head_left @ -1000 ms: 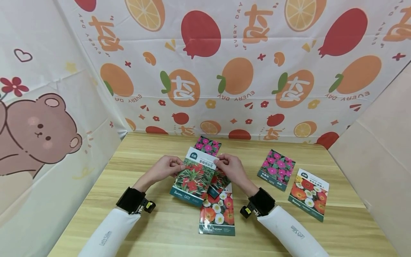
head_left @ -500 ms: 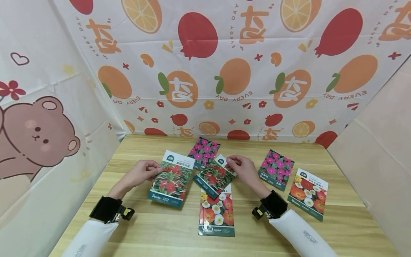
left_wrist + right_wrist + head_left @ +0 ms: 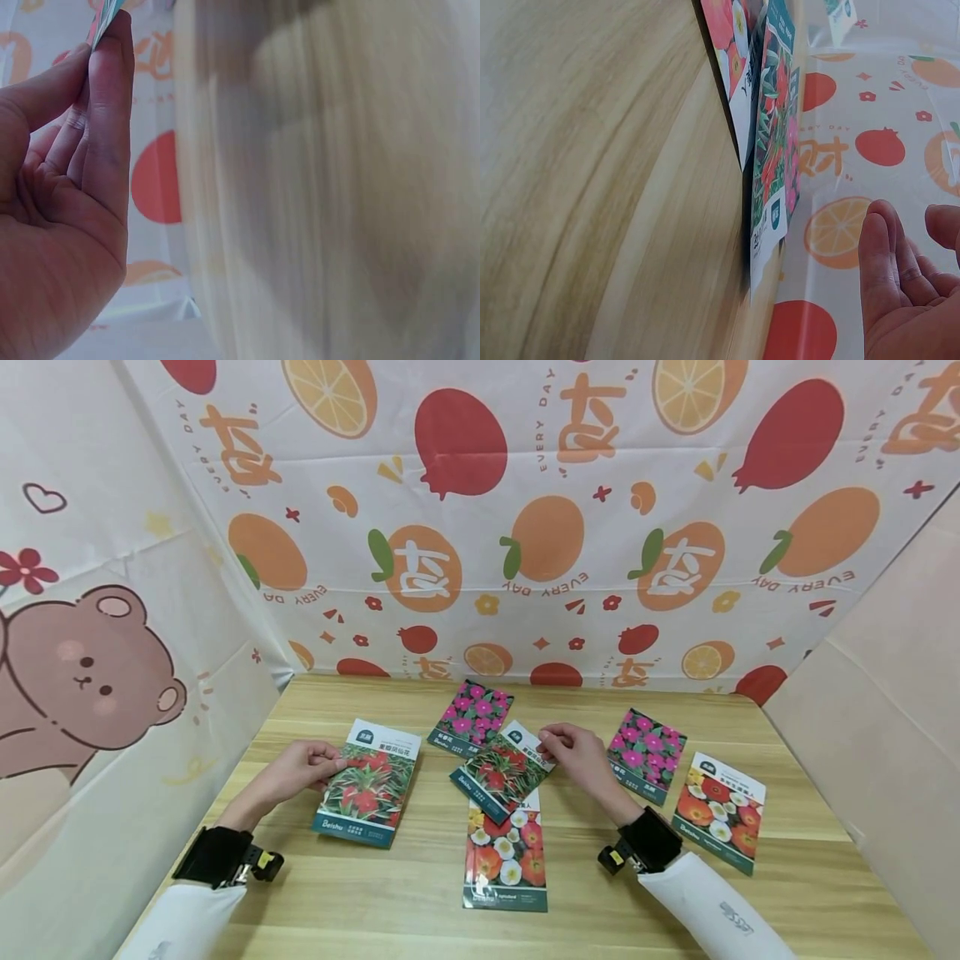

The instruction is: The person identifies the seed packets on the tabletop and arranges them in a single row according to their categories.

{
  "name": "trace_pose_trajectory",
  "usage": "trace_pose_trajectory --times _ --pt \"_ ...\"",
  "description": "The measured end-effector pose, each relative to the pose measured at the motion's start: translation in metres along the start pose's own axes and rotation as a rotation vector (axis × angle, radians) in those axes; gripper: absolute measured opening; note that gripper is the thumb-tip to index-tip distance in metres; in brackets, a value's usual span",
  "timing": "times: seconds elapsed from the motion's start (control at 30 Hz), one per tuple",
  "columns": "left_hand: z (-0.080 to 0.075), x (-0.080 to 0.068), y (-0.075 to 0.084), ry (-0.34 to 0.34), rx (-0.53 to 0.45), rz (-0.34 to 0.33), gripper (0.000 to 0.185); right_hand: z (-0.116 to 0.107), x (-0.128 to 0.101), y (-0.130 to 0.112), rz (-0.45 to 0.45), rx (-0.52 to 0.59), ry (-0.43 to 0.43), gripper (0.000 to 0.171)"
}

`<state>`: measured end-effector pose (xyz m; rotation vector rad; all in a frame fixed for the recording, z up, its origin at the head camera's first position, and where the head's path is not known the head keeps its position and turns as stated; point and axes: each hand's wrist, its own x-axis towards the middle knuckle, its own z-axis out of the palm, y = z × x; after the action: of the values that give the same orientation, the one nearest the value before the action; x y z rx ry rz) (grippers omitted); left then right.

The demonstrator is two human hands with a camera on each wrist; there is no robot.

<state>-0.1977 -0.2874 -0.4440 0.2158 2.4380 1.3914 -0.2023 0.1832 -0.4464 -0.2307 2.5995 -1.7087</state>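
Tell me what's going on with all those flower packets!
A person is sorting through flower packets at a wooden table. The left hand pinches a red-flower packet by its edge. The right hand holds nothing, beside a second red-flower packet that partly covers an orange-and-white one. A pink-flower packet lies farther back. Off to the right lie another pink one and another orange-and-white one.
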Motion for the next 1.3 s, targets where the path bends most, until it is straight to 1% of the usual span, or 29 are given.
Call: trace_pose_trajectory --times 0.07,0.2,0.33,0.47,0.7,0.87,1.03,1.1,1.17,1.3 --pt "-0.002 -0.001 -0.003 -0.008 0.001 -0.003 0.024 0.000 0.000 0.000 0.010 0.003 0.000 0.034" --pt "-0.006 -0.002 -0.008 0.007 0.029 -0.037 0.022 -0.001 0.000 0.001 0.011 0.005 -0.004 0.034" --pt "-0.007 -0.003 -0.010 0.037 0.088 -0.068 0.021 -0.003 0.000 0.004 -0.005 0.005 -0.002 0.038" --pt "-0.008 -0.004 -0.008 0.072 0.157 -0.098 0.021 -0.004 0.001 0.006 -0.023 0.003 0.003 0.039" --pt "-0.009 -0.005 -0.009 0.116 0.295 -0.095 0.018 -0.007 0.001 0.005 -0.019 -0.026 0.021 0.037" --pt "-0.010 -0.006 -0.008 0.132 0.399 -0.111 0.020 -0.007 0.001 0.007 -0.027 -0.052 0.036 0.033" --pt "-0.009 -0.006 -0.008 0.147 0.446 -0.155 0.023 -0.008 0.002 0.008 -0.010 -0.055 0.042 0.031" --pt "-0.009 -0.006 -0.008 0.158 0.460 -0.160 0.024 -0.008 0.003 0.009 -0.003 -0.064 0.041 0.031" --pt "-0.008 -0.006 -0.008 0.171 0.478 -0.158 0.023 -0.009 0.004 0.010 -0.010 -0.099 0.041 0.032" --pt "-0.008 -0.006 -0.010 0.182 0.505 -0.155 0.023 -0.011 0.004 0.013 -0.043 -0.229 0.055 0.032"
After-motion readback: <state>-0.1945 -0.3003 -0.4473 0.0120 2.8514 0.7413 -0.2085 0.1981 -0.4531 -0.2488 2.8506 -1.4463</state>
